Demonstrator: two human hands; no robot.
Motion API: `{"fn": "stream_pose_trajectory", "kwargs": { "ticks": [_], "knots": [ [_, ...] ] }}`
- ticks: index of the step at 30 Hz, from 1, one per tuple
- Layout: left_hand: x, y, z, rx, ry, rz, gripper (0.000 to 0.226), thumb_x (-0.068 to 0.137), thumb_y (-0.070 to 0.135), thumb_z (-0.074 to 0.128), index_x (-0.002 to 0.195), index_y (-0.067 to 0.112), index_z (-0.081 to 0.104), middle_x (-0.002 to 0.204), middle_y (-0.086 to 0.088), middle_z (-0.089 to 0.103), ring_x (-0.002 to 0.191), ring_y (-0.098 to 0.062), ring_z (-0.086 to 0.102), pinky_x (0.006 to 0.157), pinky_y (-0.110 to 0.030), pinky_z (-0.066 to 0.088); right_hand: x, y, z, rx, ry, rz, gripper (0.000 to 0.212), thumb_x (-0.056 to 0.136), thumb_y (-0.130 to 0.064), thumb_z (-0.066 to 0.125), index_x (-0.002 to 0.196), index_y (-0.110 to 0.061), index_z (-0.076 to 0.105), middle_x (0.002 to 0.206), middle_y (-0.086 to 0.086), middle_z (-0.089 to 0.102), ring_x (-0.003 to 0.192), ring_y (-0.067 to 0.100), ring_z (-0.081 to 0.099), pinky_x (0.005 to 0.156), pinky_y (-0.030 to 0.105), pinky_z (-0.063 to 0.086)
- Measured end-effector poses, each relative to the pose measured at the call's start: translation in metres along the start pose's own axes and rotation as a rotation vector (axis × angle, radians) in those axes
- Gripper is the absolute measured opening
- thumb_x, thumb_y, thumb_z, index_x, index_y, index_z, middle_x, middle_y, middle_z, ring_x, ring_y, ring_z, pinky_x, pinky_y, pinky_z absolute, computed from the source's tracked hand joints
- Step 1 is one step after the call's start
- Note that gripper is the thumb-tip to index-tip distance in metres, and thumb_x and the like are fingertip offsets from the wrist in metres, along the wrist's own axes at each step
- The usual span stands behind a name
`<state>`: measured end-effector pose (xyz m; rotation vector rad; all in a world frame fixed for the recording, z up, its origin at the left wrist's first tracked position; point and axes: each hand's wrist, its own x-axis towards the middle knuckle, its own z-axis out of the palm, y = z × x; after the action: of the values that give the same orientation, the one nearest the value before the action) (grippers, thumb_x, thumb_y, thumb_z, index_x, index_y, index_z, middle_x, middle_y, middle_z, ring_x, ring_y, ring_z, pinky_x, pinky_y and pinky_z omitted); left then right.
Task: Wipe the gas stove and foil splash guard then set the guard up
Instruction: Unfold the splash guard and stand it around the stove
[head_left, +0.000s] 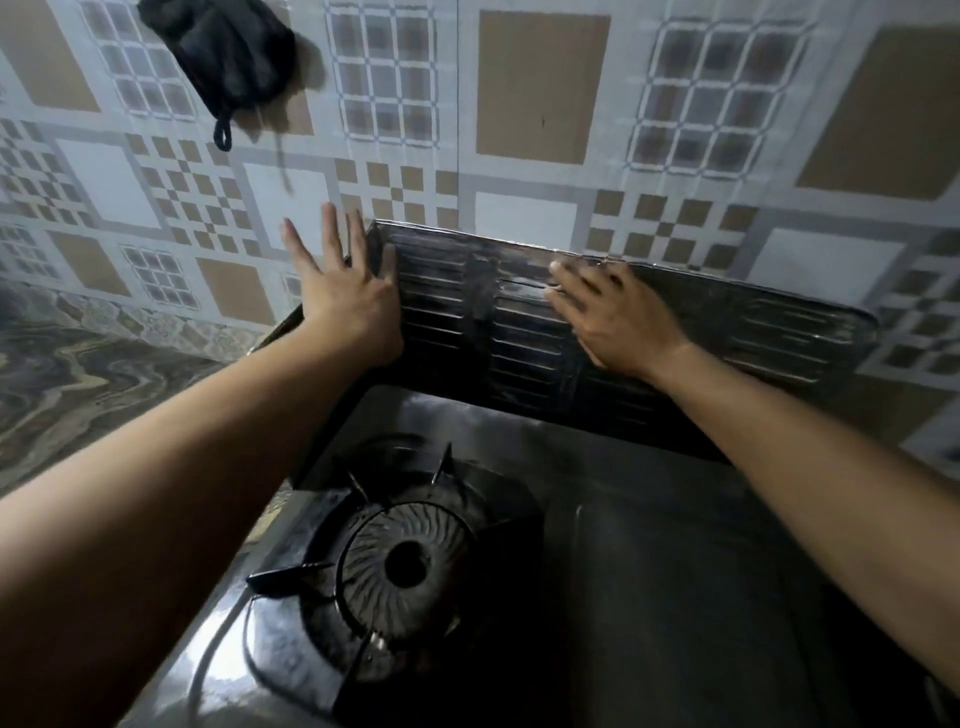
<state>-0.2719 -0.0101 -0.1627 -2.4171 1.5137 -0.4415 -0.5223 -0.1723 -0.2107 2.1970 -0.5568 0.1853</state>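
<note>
Nearest the camera, two bare forearms are seen reaching forward over a dark, glossy gas stove (649, 571). On the stove's left side a round black burner with a swirled cap (408, 564) is set inside a black pan support with pointed prongs (291, 571). The stove top to the right of the burner is seen as a smooth, dim surface.

Beyond the burner, a dark ribbed foil splash guard (519, 332) is stood upright along the stove's back edge, close against the wall. At its left end a side panel is folded forward along the stove's left edge. The left hand (343, 301) is laid flat and open against that left corner fold, fingers spread and pointing up past the top edge; nothing is gripped. The right hand (618, 322) is pressed open against the middle of the back panel, fingertips near its top edge; it is slightly blurred, and nothing is held.

To the left, a marbled countertop (78, 384) is visible. Farthest off, a wall of grey, white and tan patterned tiles (540, 104) is seen, with a black cloth with a small loop (228, 57) hung at upper left.
</note>
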Motion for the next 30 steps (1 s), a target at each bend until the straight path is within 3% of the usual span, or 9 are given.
{"fn": "stream_pose_trajectory", "kwargs": {
  "ticks": [2, 5, 7, 11, 18, 25, 30],
  "knots": [
    [0.011, 0.025, 0.009, -0.113, 0.124, 0.146, 0.091, 0.092, 0.052, 0.048, 0.156, 0.023, -0.01, 0.158, -0.024, -0.024, 0.144, -0.047, -0.023, 0.111, -0.071, -0.007, -0.008, 0.002, 0.01, -0.022, 0.006, 0.025, 0.06, 0.091, -0.03, 0.056, 0.144, -0.008, 0.043, 0.154, 0.02, 0.036, 0.134, 0.036, 0.043, 0.102, 0.046, 0.037],
    [0.029, 0.066, 0.025, -0.295, 0.15, 0.403, 0.089, 0.095, 0.055, 0.044, 0.154, 0.027, -0.017, 0.158, -0.021, -0.028, 0.146, -0.039, -0.024, 0.116, -0.062, -0.005, -0.015, 0.004, 0.027, -0.034, 0.021, 0.035, 0.076, 0.092, -0.046, 0.053, 0.153, -0.009, 0.026, 0.161, 0.018, 0.02, 0.146, 0.032, 0.028, 0.114, 0.045, 0.023],
    [0.043, 0.086, 0.038, -0.333, 0.197, 0.471, 0.09, 0.095, 0.055, 0.042, 0.153, 0.029, -0.022, 0.157, -0.018, -0.032, 0.146, -0.037, -0.026, 0.117, -0.058, -0.005, -0.017, 0.005, 0.037, -0.044, 0.033, 0.039, 0.08, 0.095, -0.053, 0.044, 0.156, -0.009, 0.016, 0.163, 0.018, 0.009, 0.15, 0.032, 0.013, 0.121, 0.046, 0.014],
    [0.063, 0.112, 0.058, -0.305, 0.296, 0.429, 0.09, 0.095, 0.06, 0.033, 0.148, 0.028, -0.032, 0.152, -0.02, -0.04, 0.14, -0.036, -0.037, 0.116, -0.06, -0.013, -0.018, 0.011, 0.05, -0.046, 0.085, 0.1, 0.075, 0.1, -0.054, 0.034, 0.157, -0.012, 0.008, 0.163, 0.015, -0.001, 0.151, 0.03, 0.001, 0.122, 0.048, 0.005],
    [0.08, 0.136, 0.065, -0.313, 0.183, 0.326, 0.103, 0.092, 0.067, 0.03, 0.129, 0.023, -0.054, 0.13, -0.022, -0.062, 0.125, -0.042, -0.053, 0.107, -0.071, -0.018, -0.021, 0.003, 0.06, -0.094, 0.1, 0.098, 0.082, 0.098, -0.052, 0.041, 0.157, -0.01, 0.002, 0.163, 0.016, 0.001, 0.15, 0.032, 0.001, 0.121, 0.049, 0.008],
    [0.066, 0.142, 0.064, -0.338, 0.377, 0.26, 0.103, 0.091, 0.065, 0.038, 0.142, 0.024, -0.042, 0.147, -0.023, -0.046, 0.142, -0.041, -0.034, 0.114, -0.065, -0.014, -0.035, 0.008, 0.057, -0.05, 0.081, 0.054, 0.092, 0.092, -0.052, 0.054, 0.156, -0.005, 0.008, 0.162, 0.021, 0.005, 0.15, 0.035, 0.004, 0.121, 0.051, 0.011],
    [0.067, 0.151, 0.061, -0.298, 0.381, 0.27, 0.105, 0.089, 0.065, 0.044, 0.144, 0.027, -0.038, 0.156, -0.023, -0.032, 0.138, -0.041, -0.036, 0.113, -0.062, -0.017, -0.053, 0.014, 0.068, -0.123, 0.052, 0.076, 0.097, 0.089, -0.057, 0.054, 0.157, -0.01, 0.002, 0.164, 0.017, 0.002, 0.151, 0.033, 0.002, 0.121, 0.051, 0.008]
  ]
}}
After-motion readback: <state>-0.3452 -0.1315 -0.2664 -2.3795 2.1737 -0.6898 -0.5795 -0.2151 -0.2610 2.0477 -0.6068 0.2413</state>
